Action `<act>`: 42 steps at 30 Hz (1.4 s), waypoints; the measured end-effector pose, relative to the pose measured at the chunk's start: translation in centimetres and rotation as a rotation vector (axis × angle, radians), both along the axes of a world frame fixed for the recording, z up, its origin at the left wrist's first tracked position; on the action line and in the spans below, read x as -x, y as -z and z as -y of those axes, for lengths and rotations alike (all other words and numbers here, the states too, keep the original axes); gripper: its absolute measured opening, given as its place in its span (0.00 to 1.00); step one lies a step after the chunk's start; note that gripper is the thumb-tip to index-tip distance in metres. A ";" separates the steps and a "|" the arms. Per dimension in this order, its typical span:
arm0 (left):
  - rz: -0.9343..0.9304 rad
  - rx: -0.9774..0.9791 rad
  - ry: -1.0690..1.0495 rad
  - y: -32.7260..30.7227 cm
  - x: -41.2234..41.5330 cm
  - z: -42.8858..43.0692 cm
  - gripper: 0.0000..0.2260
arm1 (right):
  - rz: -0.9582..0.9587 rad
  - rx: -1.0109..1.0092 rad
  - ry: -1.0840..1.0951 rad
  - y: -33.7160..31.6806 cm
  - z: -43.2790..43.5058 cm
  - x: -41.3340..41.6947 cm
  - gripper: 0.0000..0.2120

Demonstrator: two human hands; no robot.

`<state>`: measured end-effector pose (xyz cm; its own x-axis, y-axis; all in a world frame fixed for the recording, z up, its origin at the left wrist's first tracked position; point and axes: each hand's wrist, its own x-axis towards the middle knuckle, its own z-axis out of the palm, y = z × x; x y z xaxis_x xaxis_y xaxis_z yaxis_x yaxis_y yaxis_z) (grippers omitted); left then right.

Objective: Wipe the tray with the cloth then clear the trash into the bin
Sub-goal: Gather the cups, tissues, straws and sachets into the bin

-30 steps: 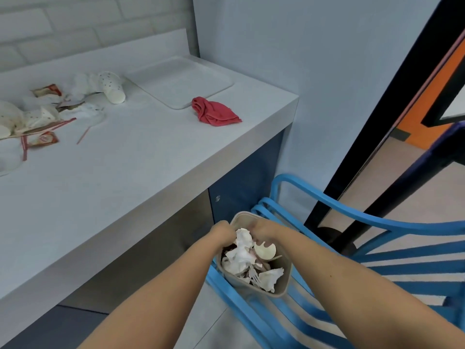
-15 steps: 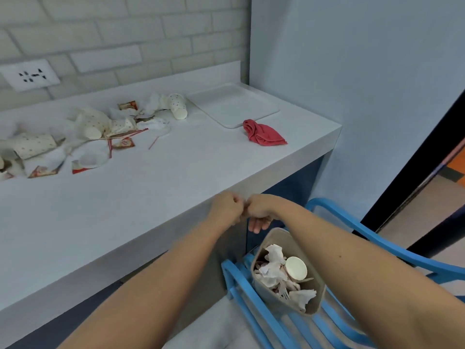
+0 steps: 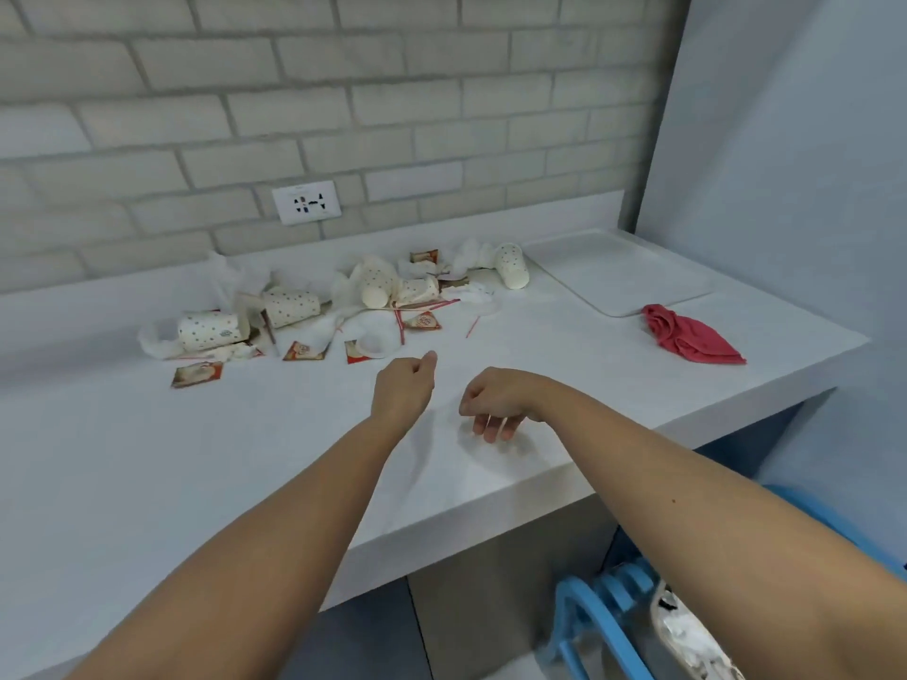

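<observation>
Head view showed the tray (image 3: 618, 272) lying flat and bare in the far right corner of the tabletop (image 3: 196, 458), with the red cloth (image 3: 687, 336) crumpled just beside its near edge. The cloth lay loose rather than in either hand, so the wiping was probably finished and the cloth set aside to free both hands. The trash (image 3: 373, 292), spotted paper cups, napkins, sachets and red stirrers, lay heaped left of the tray along the back, below the wall socket (image 3: 306, 202). It was well apart from the bin (image 3: 687, 635), of which only a slice showed at the lower right, below the tabletop edge against the blue chair (image 3: 603, 611), with white rubbish in it. Both hands hovered over the bare middle of the tabletop, just short of the heap. The left hand (image 3: 402, 385) had its grip curled into a loose fist, thumb forward, with nothing showing in it. The right hand (image 3: 495, 400) had a slack grip, fingers hanging down, holding nothing. Empty and aimed at the pile, they looked set for another handful. A second earlier both hands had been down in the bin's mouth among the rubbish. Half a second earlier they had been raised, knuckles together, at the tabletop's edge. Now they were apart and above it, and the view had swung up from the bin to the brick wall, while tray, cloth and heap lay unmoved.
</observation>
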<state>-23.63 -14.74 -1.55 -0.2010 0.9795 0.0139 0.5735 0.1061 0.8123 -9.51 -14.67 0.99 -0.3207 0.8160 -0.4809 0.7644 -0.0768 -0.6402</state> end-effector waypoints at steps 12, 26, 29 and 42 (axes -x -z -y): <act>-0.197 0.133 -0.230 1.3 19.8 -3.0 0.09 | 0.074 -0.288 -0.130 0.1 -4.3 14.2 0.13; -0.099 0.011 -0.524 1.5 30.1 -7.9 0.15 | 0.143 -0.479 -0.230 1.1 -13.6 21.2 0.15; -0.041 -0.064 -0.601 1.3 31.3 -9.7 0.14 | 0.147 -0.512 -0.252 1.0 -16.8 22.4 0.18; 0.129 0.013 -0.764 1.7 33.1 -16.4 0.24 | 0.261 -0.743 -0.403 1.7 -27.2 28.2 0.35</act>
<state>-56.76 1.64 -3.28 -0.8205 0.5679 -0.0657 0.2384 0.4443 0.8636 -37.68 12.53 -0.67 -0.6059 0.7950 0.0308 0.7720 0.5968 -0.2186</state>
